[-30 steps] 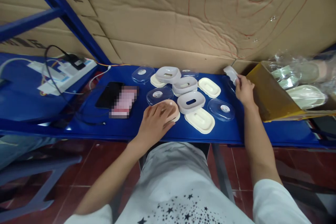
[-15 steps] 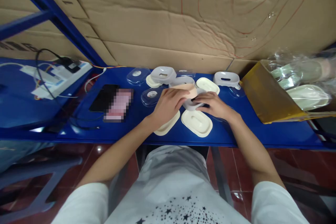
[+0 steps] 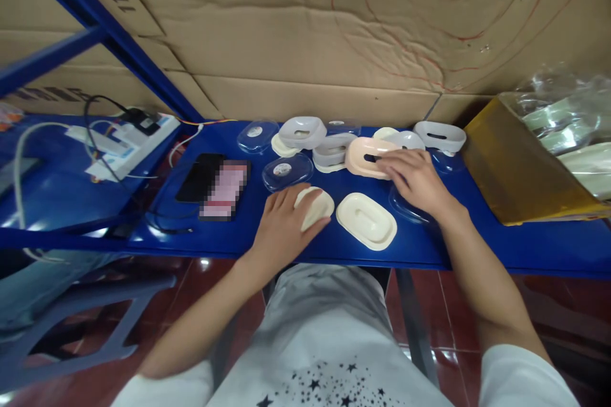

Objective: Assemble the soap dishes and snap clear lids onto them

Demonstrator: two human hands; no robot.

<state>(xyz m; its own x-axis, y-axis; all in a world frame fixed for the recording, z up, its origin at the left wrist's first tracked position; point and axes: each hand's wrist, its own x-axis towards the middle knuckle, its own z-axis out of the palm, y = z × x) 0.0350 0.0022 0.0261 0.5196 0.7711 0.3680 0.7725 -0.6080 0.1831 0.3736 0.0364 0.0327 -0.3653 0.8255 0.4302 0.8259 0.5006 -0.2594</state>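
Observation:
My left hand [image 3: 285, 219] spans a cream oval tray [image 3: 319, 205] near the table's front edge, fingers along its far side and thumb by its near right end. My right hand [image 3: 417, 181] pinches the right side of a peach oval soap box [image 3: 361, 154] with a dark slot in its bottom; the fingertips are partly hidden. That box rests against a grey soap box [image 3: 334, 147] on its left. A second cream tray [image 3: 366, 221] with a sunken groove lies flat between my hands. Beyond my right hand, another grey box [image 3: 405, 138] is partly covered.
Further grey boxes [image 3: 303, 131] and clear lids [image 3: 287, 170] lie along the back. A phone [image 3: 223, 191] and a power strip [image 3: 138, 149] with cables are at left. At right stands a cardboard box [image 3: 496, 168] of plastic-wrapped pieces. Cardboard [image 3: 286, 44] walls the rear.
The peach box has passed from my left hand to my right and shifted right. My left hand has come down onto the cream tray. The view has turned slightly left.

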